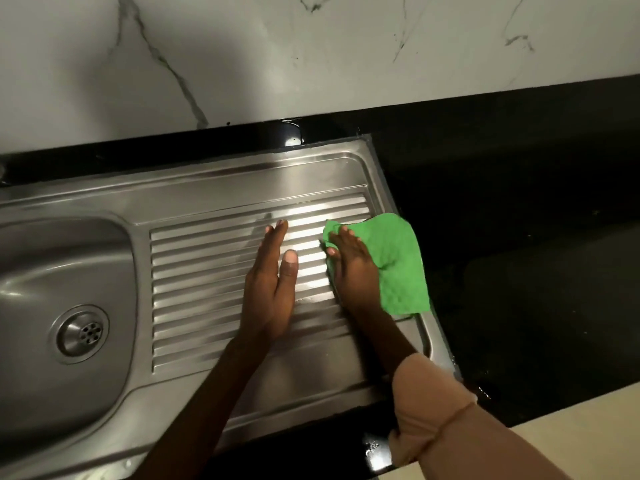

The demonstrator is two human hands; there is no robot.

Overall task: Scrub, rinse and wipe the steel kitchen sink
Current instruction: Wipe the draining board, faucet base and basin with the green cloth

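Item 1: brushed stainless-steel kitchen sink (86, 403), set into a glossy black countertop (519, 271) below a white grey-veined marble-look backsplash (277, 57). Oval bowl at the frame's left with a round perforated steel drain strainer (80, 333); ribbed steel drainboard (207, 271) at centre. No standing water or suds can be made out, which suggests the wiping stage.

Item 2: bright green square microfibre cloth (398, 265), lying flat on the drainboard's right end, its outer edge overhanging the sink rim toward the countertop. Probably spread wide to cover several ribs per pass.

Item 3: right hand (353, 268), peach sleeve (433, 410) pushed up the forearm. Palm down on the cloth's left portion, fingers extended and pressing rather than gripping; the cloth lies beneath the palm and fingers and spreads out to their right.

Item 4: left hand (273, 285), bare, flat on the ribs just beside the right hand, fingers straight and together, thumb extended, holding nothing. Apparently braced there for balance; it does not touch the cloth.
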